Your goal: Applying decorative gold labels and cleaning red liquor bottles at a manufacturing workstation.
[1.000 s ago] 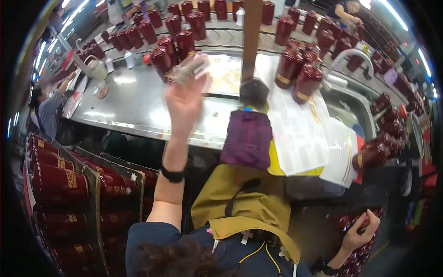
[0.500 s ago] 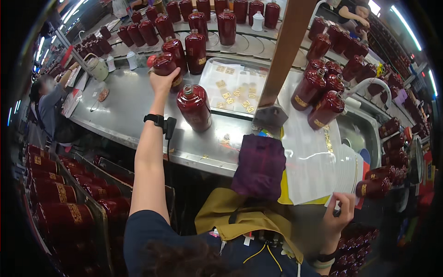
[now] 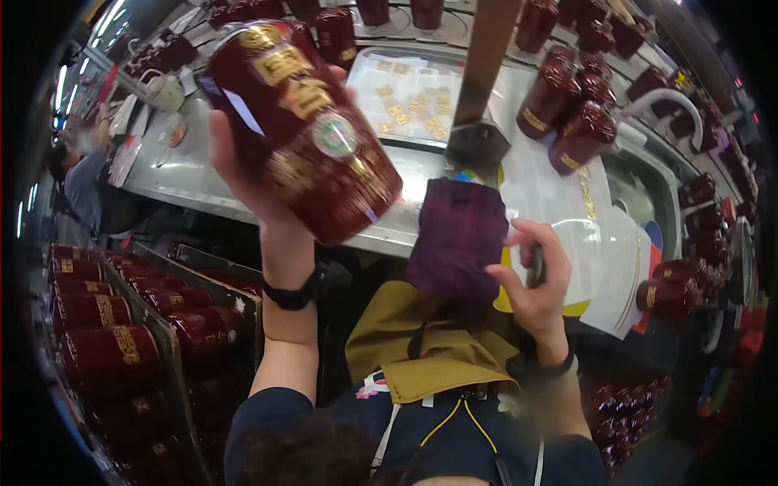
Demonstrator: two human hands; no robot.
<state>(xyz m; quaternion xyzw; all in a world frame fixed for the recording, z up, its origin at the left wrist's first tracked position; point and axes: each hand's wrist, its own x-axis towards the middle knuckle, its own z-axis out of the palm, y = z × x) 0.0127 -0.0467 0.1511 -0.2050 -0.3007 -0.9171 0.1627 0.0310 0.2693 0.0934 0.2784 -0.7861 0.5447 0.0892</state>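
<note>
left hand (image 3: pixel 243 174) fingers wrapped round big red jar (image 3: pixel 304 125), tilted, above worktop (image 3: pixel 186 174). right hand (image 3: pixel 535 283) fingers pinching small dark item, just right of purple cloth (image 3: pixel 458 235).

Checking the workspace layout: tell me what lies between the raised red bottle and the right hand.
In the head view, a dark purple cloth lies between the red bottle, held up by the left hand, and the right hand.

Open steel surface (image 3: pixel 190 174) left of centre, room to pass there. Blocked ahead by the brown post (image 3: pixel 486 65) and tray of gold labels (image 3: pixel 405 89). Crowded right by dark red jars (image 3: pixel 567 113); crates of jars (image 3: pixel 105 340) walling the lower left.
</note>
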